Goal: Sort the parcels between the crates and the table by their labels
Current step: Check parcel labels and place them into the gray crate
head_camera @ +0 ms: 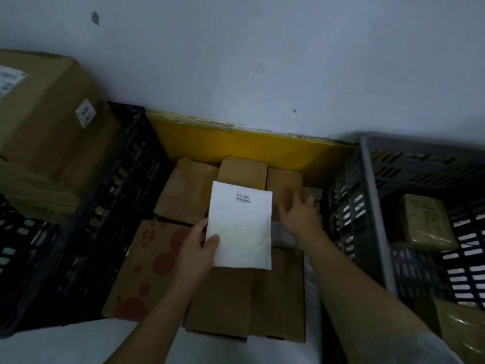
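Far left there's a big box (44, 114) parked on the black crate (86, 232), probably sorted already. Next over, our left hand (195, 249) pinches the white mailer (240, 227) by its lower corner, thumb on top, held label-up over the brown parcels (228, 298), we'd guess so we can read the code. Our right hand (300, 211) has its fingers spread and loose, gripping nothing, reaching among the parcels. On the right, the grey crate (378, 232) holds a taped parcel (426, 222).
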`<state>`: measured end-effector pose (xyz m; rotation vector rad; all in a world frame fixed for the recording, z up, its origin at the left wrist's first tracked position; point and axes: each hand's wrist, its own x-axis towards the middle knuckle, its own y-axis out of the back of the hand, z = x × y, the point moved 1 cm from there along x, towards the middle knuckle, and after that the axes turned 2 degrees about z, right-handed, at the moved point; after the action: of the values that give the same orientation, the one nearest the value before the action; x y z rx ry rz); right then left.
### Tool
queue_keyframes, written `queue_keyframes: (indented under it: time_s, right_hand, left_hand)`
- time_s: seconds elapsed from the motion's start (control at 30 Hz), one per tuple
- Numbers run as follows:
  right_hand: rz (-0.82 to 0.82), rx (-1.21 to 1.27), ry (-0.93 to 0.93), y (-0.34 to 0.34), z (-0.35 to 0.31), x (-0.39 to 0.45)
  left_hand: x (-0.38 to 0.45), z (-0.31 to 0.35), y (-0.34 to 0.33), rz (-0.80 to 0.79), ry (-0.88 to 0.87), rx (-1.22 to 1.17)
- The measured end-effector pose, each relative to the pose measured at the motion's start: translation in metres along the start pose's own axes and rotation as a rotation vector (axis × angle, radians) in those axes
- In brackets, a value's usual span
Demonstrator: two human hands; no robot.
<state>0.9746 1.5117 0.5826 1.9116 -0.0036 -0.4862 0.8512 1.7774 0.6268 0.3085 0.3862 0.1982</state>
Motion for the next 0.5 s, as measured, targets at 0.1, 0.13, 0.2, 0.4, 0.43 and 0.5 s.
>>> queue_keyframes:
  time_s: [0.1, 0.13, 0.2, 0.4, 0.43, 0.5]
  right_hand:
    - [0.147, 0.098, -0.064, 0.032, -0.003, -0.010]
    - [0.180, 0.102, -0.062, 0.042, -0.005, -0.014]
    - [0.215, 0.087, -0.027, 0.062, -0.008, -0.026]
    - [0.307, -0.036, 0.168, 0.091, -0.007, -0.088]
    - [0.308, -0.073, 0.189, 0.093, -0.005, -0.099]
    - [0.327, -0.152, 0.214, 0.095, 0.001, -0.120]
  left_hand:
    - [-0.013, 0.000, -0.015, -0.068, -0.042, 0.029]
    - [-0.018, -0.001, -0.022, -0.088, -0.058, 0.019]
    - [-0.029, -0.004, -0.035, -0.126, -0.082, 0.009]
    - [-0.061, -0.025, -0.076, -0.296, -0.113, 0.114]
    - [-0.065, -0.028, -0.082, -0.319, -0.113, 0.159]
    - [-0.072, -0.031, -0.090, -0.351, -0.132, 0.267]
